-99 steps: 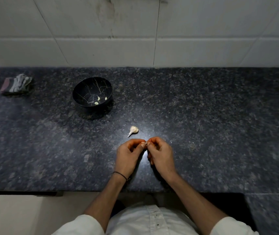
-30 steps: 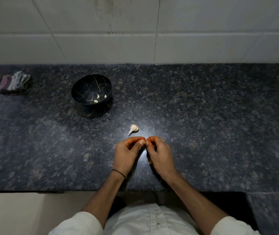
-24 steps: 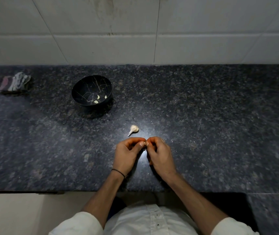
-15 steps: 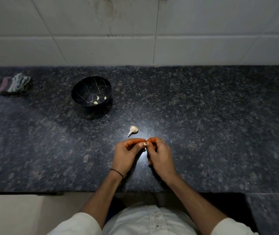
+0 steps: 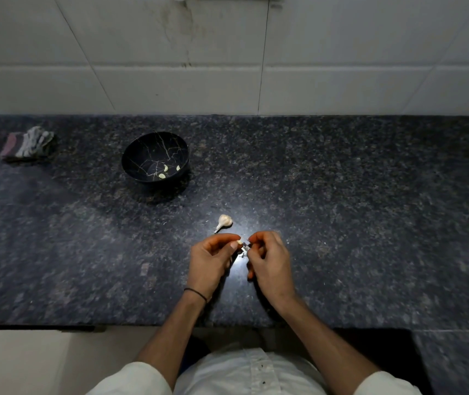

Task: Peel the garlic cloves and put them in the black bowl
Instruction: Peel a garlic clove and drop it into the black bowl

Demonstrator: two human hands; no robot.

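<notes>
Both hands work low over the dark speckled granite surface [image 5: 355, 209], close to the person's body, where the glare of the light falls.

The left hand [image 5: 210, 263] curls its fingers [image 5: 221, 238] and thumb round a small pale garlic clove [image 5: 239, 242], so that only the clove's tip shows. That leaves the end bare for the other hand to work on.

The right hand [image 5: 270, 266] sits just beside it at 3 o'clock. Its fingers [image 5: 258, 236] are clenched in a pinch on a thin grey shred of papery skin [image 5: 245, 247]. It looks to be stripping this off the clove, though the shred is too small to tell if it is fully free.

The rest of the whitish garlic head [image 5: 224, 222], with its stem tail, lies on the surface just beyond the hands at 11 o'clock. It is apart from them but in easy reach for the next clove.

The round black bowl with thin gold crack lines [image 5: 139, 155] stands further off at 10 o'clock. It is well clear of the peeling, so loose skin should fall outside it. Three peeled cloves [image 5: 162, 175] already lie on its floor, so I judge the task to be partly done.

A crumpled grey and pink cloth [image 5: 26, 143] rests far off at 10 o'clock, near the white tiled wall [image 5: 341, 52].
</notes>
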